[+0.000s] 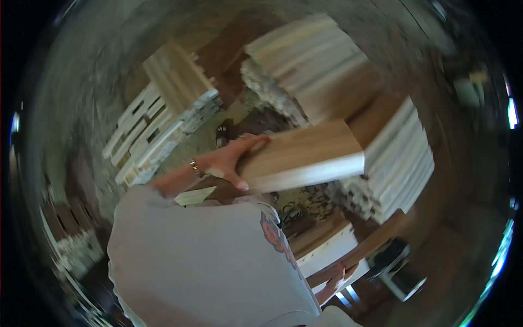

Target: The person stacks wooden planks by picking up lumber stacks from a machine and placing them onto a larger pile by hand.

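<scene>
My left hand (226, 161), with a bracelet or watch at the wrist, grips the near end of a thick wooden board (310, 147). Its thumb lies on the lower edge and the fingers reach over the top face. The board is tilted in front of my torso, its pale long edge facing me. Lower right, my right hand (335, 280) is closed around a long, narrow wooden board (359, 250), with part of the hand hidden behind the wood. My light shirt (201, 256) fills the lower middle. Motion blurs the picture.
Large stacks of boards stand ahead, one stack (310, 60) at the top and another (400, 158) at right. A smaller stack (180, 76) rests by pale pallets (144, 131) on the left. A white-sided bench or box (332, 250) and a metal frame (400, 278) are lower right.
</scene>
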`<state>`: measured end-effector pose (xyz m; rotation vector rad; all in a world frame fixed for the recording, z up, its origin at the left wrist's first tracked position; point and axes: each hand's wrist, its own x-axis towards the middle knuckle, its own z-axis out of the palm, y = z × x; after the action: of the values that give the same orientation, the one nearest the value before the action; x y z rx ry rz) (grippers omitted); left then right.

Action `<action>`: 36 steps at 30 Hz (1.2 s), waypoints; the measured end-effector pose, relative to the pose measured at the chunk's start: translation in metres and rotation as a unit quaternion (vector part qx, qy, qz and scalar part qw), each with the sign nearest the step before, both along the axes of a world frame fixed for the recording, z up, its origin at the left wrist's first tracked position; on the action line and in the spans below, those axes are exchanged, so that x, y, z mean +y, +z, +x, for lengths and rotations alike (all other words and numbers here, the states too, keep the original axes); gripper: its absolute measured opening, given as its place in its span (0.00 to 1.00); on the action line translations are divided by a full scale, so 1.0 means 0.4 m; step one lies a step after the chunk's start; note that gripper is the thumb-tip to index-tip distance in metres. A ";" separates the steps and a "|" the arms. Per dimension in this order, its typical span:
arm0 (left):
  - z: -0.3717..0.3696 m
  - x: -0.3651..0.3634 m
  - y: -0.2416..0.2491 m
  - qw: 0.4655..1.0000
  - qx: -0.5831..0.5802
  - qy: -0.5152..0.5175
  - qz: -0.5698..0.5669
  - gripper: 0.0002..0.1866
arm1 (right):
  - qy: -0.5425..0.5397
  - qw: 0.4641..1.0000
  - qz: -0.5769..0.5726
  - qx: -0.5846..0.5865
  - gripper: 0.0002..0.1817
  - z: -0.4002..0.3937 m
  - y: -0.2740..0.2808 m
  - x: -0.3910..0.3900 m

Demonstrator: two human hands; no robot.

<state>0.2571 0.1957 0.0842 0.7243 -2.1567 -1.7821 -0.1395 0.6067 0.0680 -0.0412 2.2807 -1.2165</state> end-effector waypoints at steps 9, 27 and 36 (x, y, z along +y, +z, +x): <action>0.628 -0.168 -0.281 0.839 0.098 0.528 0.083 0.73 | 0.280 0.951 -0.129 -0.008 0.58 0.322 0.046 -1.064; 0.868 -0.400 -1.105 0.558 0.237 0.757 0.244 0.60 | 0.671 0.647 0.048 0.359 0.54 1.323 -0.624 -1.847; 0.870 -0.435 -1.132 0.602 0.262 0.716 0.238 0.62 | 0.679 0.655 0.028 0.330 0.53 1.327 -0.634 -1.854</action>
<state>0.6051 0.0216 -0.3684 1.2493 -0.2039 -1.1814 0.3911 -0.1350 -0.1856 -2.0254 1.8063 -0.2262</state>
